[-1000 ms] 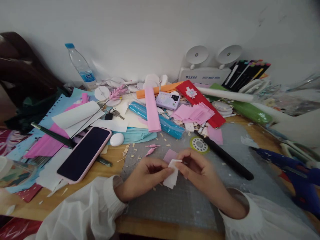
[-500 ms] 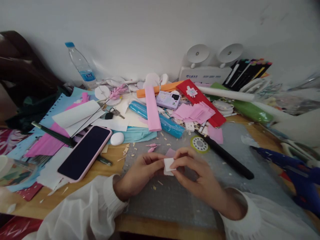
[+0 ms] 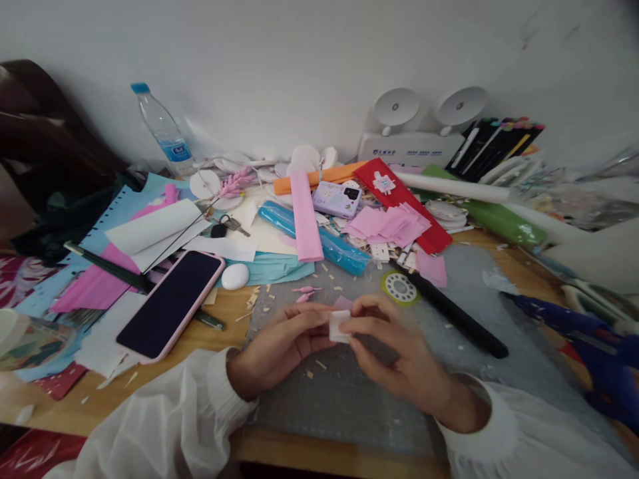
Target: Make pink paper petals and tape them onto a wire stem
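Observation:
A small white square piece (image 3: 339,326), paper or tape by its look, is held up between both hands above the grey cutting mat (image 3: 344,412). The thumb and fingers of my left hand (image 3: 287,339) pinch its left edge. From the right side, my right hand (image 3: 399,349) grips it, with a fingertip lying on its face. Just behind the fingers a pink paper square (image 3: 342,303) shows in part. Small pink twisted pieces (image 3: 305,293) lie beyond my left hand. A yellow-green tape roll (image 3: 400,287) sits past my right hand.
A black stick-like tool (image 3: 459,316) and a blue glue gun (image 3: 574,332) lie on the right. At left are a phone (image 3: 172,303), a white rounded case (image 3: 235,276) and a water bottle (image 3: 164,130). Behind the mat are pink paper squares (image 3: 389,224) and a blue roll (image 3: 319,239).
My fingers have shifted slightly on the white piece. Its two layers, spread apart before, now sit closer together as one square. Everything else stays put.

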### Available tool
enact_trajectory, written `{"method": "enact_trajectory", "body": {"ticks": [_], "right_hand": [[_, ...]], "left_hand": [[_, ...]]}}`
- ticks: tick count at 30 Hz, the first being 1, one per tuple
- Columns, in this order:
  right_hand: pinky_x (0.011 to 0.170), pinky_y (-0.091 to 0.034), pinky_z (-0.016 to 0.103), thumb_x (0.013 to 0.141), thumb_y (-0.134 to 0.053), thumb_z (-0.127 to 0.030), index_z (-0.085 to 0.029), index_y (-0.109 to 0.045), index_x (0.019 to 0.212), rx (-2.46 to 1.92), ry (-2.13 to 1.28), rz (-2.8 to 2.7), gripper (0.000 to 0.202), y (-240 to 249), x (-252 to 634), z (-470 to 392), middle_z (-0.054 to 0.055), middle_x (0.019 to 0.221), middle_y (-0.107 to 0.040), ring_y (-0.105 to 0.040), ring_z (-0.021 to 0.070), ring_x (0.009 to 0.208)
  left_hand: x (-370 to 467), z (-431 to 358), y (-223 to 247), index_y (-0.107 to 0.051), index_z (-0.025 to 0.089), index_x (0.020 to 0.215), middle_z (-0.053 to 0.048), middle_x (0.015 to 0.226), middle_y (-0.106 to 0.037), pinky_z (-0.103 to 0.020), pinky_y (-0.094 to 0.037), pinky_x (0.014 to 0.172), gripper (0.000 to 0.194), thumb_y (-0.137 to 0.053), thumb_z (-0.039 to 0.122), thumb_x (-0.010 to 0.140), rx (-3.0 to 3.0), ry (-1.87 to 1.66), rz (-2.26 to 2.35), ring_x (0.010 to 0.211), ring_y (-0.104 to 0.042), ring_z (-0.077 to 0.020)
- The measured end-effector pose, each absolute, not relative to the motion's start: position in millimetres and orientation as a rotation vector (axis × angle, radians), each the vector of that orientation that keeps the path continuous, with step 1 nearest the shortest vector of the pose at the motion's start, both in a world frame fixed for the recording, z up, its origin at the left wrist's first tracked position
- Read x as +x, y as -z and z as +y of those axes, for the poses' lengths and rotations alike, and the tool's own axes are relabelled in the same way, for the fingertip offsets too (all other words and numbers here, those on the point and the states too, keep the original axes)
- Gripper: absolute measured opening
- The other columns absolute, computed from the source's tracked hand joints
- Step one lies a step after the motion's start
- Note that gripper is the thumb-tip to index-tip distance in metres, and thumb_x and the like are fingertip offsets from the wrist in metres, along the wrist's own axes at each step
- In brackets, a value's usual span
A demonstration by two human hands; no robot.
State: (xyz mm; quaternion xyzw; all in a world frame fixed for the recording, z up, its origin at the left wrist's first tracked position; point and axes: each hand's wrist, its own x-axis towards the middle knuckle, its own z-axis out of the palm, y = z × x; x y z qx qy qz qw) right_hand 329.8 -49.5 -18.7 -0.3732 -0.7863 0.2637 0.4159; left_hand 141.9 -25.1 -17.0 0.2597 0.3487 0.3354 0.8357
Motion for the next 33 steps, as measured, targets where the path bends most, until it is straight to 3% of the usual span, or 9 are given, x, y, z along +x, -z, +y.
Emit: {"method": "enact_trajectory", "body": {"ticks": [6,10,14,20,33], "right_hand": [[0.076,-0.047,0.031,0.080,-0.054,-0.003,-0.027,-0.059,0.109,-0.902,-0.652,-2.020,0.039,20,329,-50,0.004,0.102,-0.048,-0.052,0.0178,0.093],[0.073,-0.047,0.030,0.085,-0.053,-0.011,-0.025,-0.057,0.102,-0.967,-0.900,-1.780,0.022,18,327,-54,0.003,0.096,-0.052,-0.054,0.0154,0.085],[0.060,-0.048,0.025,0.089,-0.053,-0.026,-0.023,-0.051,0.090,-1.053,-1.296,-1.469,0.003,18,321,-53,-0.001,0.080,-0.055,-0.056,0.0126,0.069],[0.047,-0.041,0.021,0.082,-0.063,-0.041,-0.022,-0.049,0.078,-1.070,-1.490,-1.291,0.024,24,315,-51,-0.005,0.065,-0.051,-0.049,0.0098,0.054],[0.051,-0.044,0.021,0.088,-0.058,-0.032,-0.022,-0.052,0.084,-0.938,-1.563,-1.269,0.012,18,317,-53,-0.002,0.070,-0.060,-0.055,0.0104,0.060]], "left_hand": [[144,-26,17,-0.074,0.015,0.083,-0.002,0.082,-0.071,-0.024,-0.047,0.077,0.011,-0.073,0.022,0.076,0.713,-0.737,0.798,0.075,-0.062,-0.0109],[143,-25,15,-0.073,0.014,0.081,0.000,0.068,-0.066,-0.020,-0.045,0.064,0.014,-0.066,0.027,0.082,0.993,-0.778,0.864,0.063,-0.056,-0.0088],[144,-25,9,-0.071,0.014,0.086,-0.002,0.068,-0.066,-0.021,-0.047,0.057,0.018,-0.064,0.030,0.083,1.136,-0.773,0.873,0.060,-0.058,-0.0109],[145,-29,8,-0.067,0.013,0.089,-0.003,0.070,-0.066,-0.020,-0.048,0.055,0.019,-0.065,0.030,0.082,1.185,-0.757,0.899,0.059,-0.060,-0.0110],[143,-31,8,-0.060,0.014,0.091,-0.001,0.068,-0.065,-0.020,-0.047,0.061,0.011,-0.062,0.023,0.085,1.083,-0.777,0.724,0.064,-0.061,-0.0105]]}}
